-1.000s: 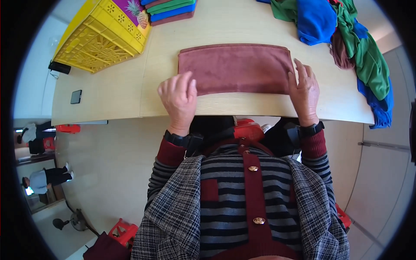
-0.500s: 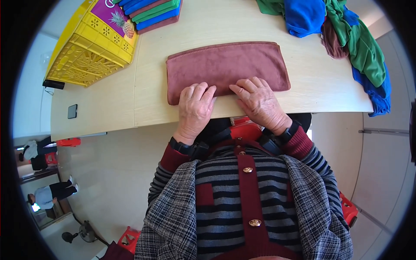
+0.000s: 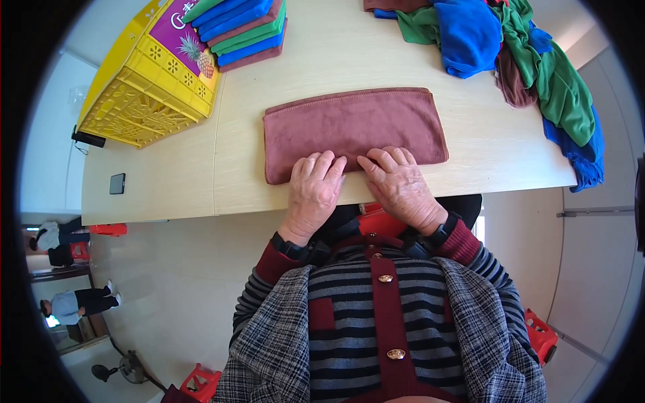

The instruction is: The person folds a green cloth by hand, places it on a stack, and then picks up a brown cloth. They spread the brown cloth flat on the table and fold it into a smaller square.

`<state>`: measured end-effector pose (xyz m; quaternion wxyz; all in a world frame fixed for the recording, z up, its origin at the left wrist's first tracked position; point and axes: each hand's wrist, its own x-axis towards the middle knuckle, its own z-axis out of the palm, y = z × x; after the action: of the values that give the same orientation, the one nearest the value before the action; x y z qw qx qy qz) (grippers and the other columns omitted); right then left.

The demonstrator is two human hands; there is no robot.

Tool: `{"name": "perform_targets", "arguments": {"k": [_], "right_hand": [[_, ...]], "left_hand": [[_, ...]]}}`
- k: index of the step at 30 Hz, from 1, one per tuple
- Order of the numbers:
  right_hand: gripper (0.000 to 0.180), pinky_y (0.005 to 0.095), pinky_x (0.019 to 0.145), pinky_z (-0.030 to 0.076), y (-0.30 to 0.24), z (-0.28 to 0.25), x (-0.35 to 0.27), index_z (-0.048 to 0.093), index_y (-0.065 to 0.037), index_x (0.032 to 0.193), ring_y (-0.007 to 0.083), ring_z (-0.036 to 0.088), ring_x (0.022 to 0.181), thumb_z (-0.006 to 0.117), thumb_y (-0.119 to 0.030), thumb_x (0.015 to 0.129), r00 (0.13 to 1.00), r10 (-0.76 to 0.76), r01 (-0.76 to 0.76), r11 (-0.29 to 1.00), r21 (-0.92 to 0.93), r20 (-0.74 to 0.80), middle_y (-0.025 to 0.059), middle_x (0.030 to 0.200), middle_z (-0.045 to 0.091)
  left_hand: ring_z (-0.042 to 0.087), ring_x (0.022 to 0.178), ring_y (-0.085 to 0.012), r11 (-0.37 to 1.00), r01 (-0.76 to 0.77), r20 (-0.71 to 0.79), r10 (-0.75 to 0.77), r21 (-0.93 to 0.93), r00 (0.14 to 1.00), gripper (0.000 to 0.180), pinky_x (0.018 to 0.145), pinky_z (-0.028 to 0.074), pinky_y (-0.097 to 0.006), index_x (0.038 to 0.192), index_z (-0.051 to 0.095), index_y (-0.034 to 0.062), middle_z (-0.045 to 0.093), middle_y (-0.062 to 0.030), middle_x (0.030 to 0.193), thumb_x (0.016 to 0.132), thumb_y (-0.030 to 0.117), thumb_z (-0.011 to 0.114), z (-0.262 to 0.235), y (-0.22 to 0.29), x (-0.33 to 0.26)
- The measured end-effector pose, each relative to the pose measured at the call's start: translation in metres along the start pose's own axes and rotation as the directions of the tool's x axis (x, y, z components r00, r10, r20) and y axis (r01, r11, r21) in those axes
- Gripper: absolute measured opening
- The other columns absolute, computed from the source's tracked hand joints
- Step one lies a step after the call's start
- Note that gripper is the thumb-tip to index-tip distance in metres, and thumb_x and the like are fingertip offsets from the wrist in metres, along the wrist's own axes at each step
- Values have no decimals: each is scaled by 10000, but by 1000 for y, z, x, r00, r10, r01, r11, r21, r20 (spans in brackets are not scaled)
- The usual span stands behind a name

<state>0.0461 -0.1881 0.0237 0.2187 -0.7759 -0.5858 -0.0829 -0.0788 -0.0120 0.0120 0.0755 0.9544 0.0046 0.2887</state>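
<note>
Maroon cloth, folded to a long rectangle, lying flat on the pale wooden tabletop close to its near edge. Left hand and right hand: both open, palms down, fingertips pressing the cloth's near hem side by side, gripping nothing. Risk: hem sits near the table's edge, so a pull toward the body could drag the cloth off; uneven pressure between the hands could skew the fold or raise a wrinkle. Beyond: stack of folded cloths in blue, green and maroon, resting on a yellow crate at far left; loose heap of cloths at far right, one trailing over the edge and liable to slide; small dark phone at near left.
</note>
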Motion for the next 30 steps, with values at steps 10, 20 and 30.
{"name": "perform_targets", "arguments": {"k": [10, 20, 30], "right_hand": [[475, 448, 1049, 449, 5, -8, 1, 624, -34, 1289, 321, 569, 1164, 732, -103, 831, 1000, 13, -15, 996, 87, 17, 147, 1228, 604], [504, 485, 1146, 372, 37, 20, 38, 550, -37, 1419, 391, 486, 1353, 632, -286, 989, 969, 224, -210, 969, 129, -106, 199, 1420, 558], [639, 513, 1242, 228, 85, 21, 33, 443, -105, 1552, 372, 306, 1520, 491, -491, 1044, 937, 350, -340, 912, -230, 4, 146, 1615, 405]], "left_hand": [[606, 1089, -306, 999, 43, 42, -43, 2, 998, 457, 958, 481, -441, 1236, 676, 57, 628, -111, 1170, 796, 112, 785, -4, 9, 5], [513, 1337, -387, 958, 243, 123, -226, -150, 966, 437, 1103, 413, -484, 1356, 596, 14, 574, -193, 1418, 1019, 291, 597, 6, -39, 33], [311, 1511, -380, 935, 342, 278, -355, 95, 893, 635, 1232, 246, -523, 1535, 449, 67, 372, -216, 1616, 1050, 474, 498, 17, -65, 17]]}}
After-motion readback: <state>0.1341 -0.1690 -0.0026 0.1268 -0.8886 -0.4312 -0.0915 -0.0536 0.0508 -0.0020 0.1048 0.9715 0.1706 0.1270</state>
